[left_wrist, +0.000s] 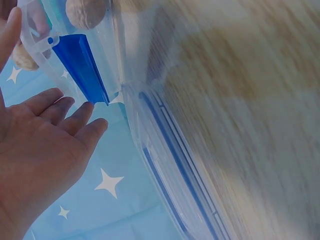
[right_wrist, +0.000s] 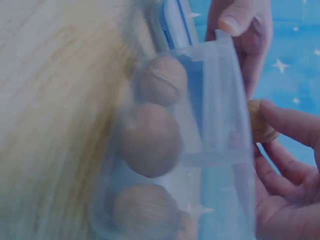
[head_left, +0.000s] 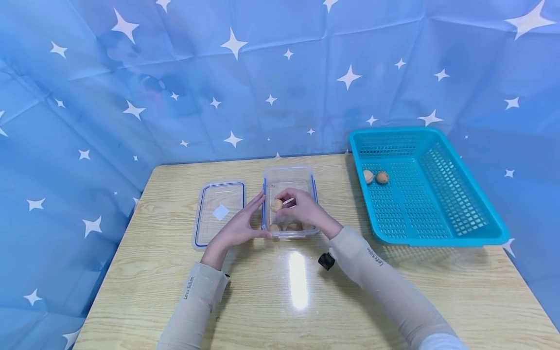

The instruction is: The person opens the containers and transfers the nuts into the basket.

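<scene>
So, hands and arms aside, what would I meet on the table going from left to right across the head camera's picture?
Clear plastic lid with a blue seal → clear food container with blue side clips → turquoise perforated basket holding two walnuts.

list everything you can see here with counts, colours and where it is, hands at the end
table: 1, light wood grain, under the items
star-patterned cloth: 1, blue with white stars, behind and beside the table
container: 1, clear with blue at the sides, mid-table, lid off
lid: 1, clear with blue edging, flat, left of the container
white patch: 1, white, on the lid
basket: 1, turquoise, right side
walnuts in the basket: 2, tan-brown, left part
walnuts in the container: at least 3, brown, inside
held walnut: 1, tan, over the container
sleeves: 2, pale beige-grey, forearms
left hand: 1, bare, container's left side
right hand: 1, bare, pinching the held walnut
</scene>
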A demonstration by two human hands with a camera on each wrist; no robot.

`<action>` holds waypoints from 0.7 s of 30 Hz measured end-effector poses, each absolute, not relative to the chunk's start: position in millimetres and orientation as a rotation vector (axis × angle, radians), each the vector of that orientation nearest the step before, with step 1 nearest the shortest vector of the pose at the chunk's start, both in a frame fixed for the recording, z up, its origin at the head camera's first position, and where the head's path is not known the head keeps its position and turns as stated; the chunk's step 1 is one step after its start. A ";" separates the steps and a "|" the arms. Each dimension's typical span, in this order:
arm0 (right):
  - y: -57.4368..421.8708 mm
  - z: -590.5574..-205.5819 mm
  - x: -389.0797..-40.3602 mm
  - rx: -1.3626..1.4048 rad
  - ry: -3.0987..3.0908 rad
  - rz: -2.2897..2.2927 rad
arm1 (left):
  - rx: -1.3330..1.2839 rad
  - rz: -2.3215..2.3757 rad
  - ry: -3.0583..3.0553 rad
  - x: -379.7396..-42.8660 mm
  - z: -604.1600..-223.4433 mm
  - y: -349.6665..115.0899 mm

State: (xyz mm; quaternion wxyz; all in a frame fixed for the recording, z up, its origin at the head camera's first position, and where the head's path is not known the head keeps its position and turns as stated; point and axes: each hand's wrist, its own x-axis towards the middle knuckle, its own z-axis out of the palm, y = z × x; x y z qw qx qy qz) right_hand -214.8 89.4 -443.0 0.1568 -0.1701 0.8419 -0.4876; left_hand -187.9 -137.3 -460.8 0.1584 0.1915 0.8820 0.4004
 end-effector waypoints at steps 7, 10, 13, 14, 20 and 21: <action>95.8 -422.1 -218.6 -0.466 2.433 -1.398 | 0.534 1.153 2.514 -188.1 -460.6 -137.5; 99.2 -412.5 -220.3 -0.465 2.457 -1.402 | 0.532 1.141 2.523 -188.3 -460.6 -137.4; 103.4 -404.6 -223.1 -0.459 2.475 -1.407 | 0.530 1.135 2.529 -188.8 -461.2 -137.4; 104.8 -402.7 -224.4 -0.461 2.480 -1.412 | 0.532 1.137 2.528 -188.9 -461.4 -137.5; 114.8 -392.7 -231.9 -0.458 2.492 -1.458 | 0.531 1.148 2.523 -189.2 -462.6 -137.7; 116.7 -390.6 -232.7 -0.455 2.496 -1.461 | 0.530 1.149 2.521 -189.1 -462.6 -137.6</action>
